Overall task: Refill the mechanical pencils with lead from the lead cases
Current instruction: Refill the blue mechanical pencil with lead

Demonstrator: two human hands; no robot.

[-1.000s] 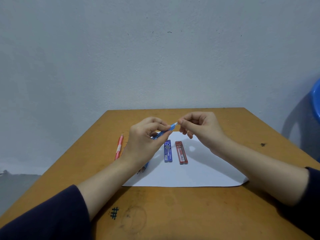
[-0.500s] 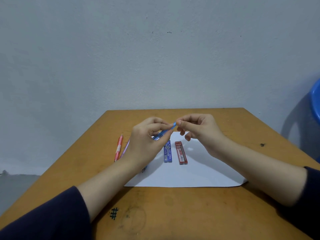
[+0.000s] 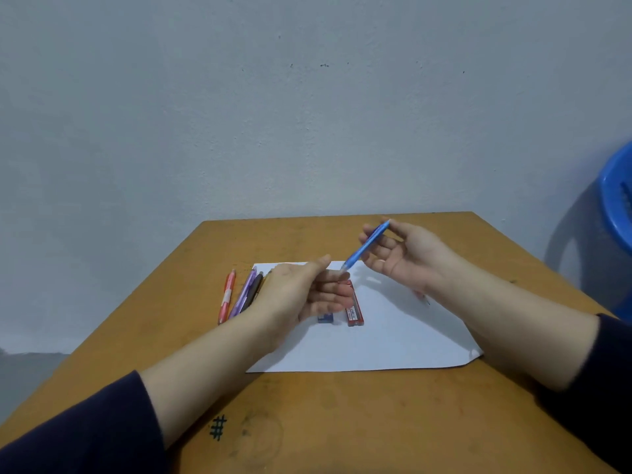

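Currently my right hand (image 3: 407, 258) pinches the blue mechanical pencil (image 3: 366, 246) near its top end, right of frame centre. The pencil is tilted, tip pointing down-left. My left hand (image 3: 301, 295) is relaxed at mid-frame with fingers extended, gripping nothing. The pencil tip sits just beside its fingertips; I can't tell if they touch.

The left hand covers most of the blue lead case (image 3: 325, 318), with only the near end showing. The red lead case (image 3: 354, 311) lies just to its right. Both sit on a white paper sheet (image 3: 376, 343) on the wooden table (image 3: 342, 422). The case labels have print, too blurred to read.

Left of the sheet lie an orange mechanical pencil (image 3: 226, 297), a purple one (image 3: 243, 295) and a dark one (image 3: 253, 292), side by side. A "#" mark (image 3: 218, 427) is inked on the table at lower left. A blue plastic chair (image 3: 615, 206) is at the right edge.
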